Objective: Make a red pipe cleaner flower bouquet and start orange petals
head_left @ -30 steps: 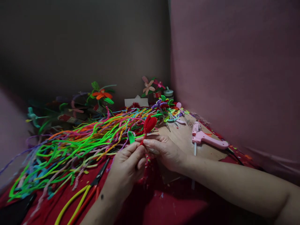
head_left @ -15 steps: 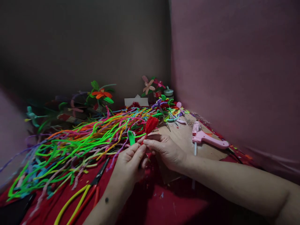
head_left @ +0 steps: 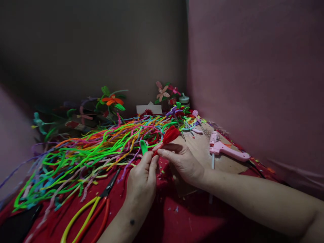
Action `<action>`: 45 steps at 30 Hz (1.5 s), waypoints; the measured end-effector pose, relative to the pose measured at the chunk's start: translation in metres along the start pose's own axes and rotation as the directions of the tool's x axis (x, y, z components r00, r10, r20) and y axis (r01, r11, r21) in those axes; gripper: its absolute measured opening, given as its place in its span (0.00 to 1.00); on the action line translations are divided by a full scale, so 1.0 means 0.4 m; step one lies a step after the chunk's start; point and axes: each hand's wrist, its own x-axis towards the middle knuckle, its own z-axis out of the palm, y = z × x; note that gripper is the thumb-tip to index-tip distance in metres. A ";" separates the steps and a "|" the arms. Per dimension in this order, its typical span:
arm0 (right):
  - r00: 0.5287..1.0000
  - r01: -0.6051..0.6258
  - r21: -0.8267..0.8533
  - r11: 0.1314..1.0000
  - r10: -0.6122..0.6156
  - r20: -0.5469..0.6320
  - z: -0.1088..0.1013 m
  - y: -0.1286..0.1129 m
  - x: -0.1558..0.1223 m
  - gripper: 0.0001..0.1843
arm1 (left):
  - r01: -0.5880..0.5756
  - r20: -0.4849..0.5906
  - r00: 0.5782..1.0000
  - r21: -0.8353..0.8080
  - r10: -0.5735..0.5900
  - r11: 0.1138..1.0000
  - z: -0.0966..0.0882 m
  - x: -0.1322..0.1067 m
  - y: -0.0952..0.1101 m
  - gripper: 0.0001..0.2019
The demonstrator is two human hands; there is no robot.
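Observation:
A red fuzzy pipe-cleaner flower is held between my two hands in the middle of the view, its head tilted up and to the right. My left hand pinches the lower end of its stem between thumb and fingers. Just below the red head, my right hand grips the stem with thumb and forefinger. A green pipe-cleaner leaf stands up behind the left fingertips; whether it is attached to the stem or held, I cannot tell.
Left lies a heap of coloured pipe cleaners, with scissors in front. A pink glue gun rests on a cardboard sheet at right. Finished flowers and a lidded jar stand at the back, near the walls.
The red flower has tipped further over to the right. My left hand has turned, its thumb and fingers now pointing more upward. The whole view has shifted slightly.

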 end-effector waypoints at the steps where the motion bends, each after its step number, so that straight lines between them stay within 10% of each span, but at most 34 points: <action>1: 1.000 -0.002 0.003 1.000 0.002 -0.003 0.002 -0.002 -0.001 0.05 | -0.003 -0.008 1.000 0.013 0.003 1.000 0.000 0.000 -0.001 0.15; 15: 0.998 0.044 -0.025 0.999 -0.043 0.051 0.012 -0.012 -0.014 0.03 | -0.033 0.105 0.994 -0.056 0.038 0.998 -0.006 0.007 0.016 0.09; 25: 0.998 0.021 -0.023 1.000 -0.020 0.058 0.003 -0.008 -0.009 0.07 | 0.305 0.339 0.927 -0.433 -0.160 0.848 0.001 0.012 0.036 0.11; 31: 0.997 0.054 0.014 0.998 -0.053 -0.056 -0.001 -0.024 0.006 0.06 | 0.276 0.284 0.942 -0.360 -0.177 0.891 -0.006 0.021 0.022 0.13; 45: 0.992 0.115 -0.069 0.991 -0.119 -0.044 0.003 -0.037 0.001 0.06 | 0.488 0.360 0.870 -0.543 -0.336 0.683 0.004 0.008 0.049 0.18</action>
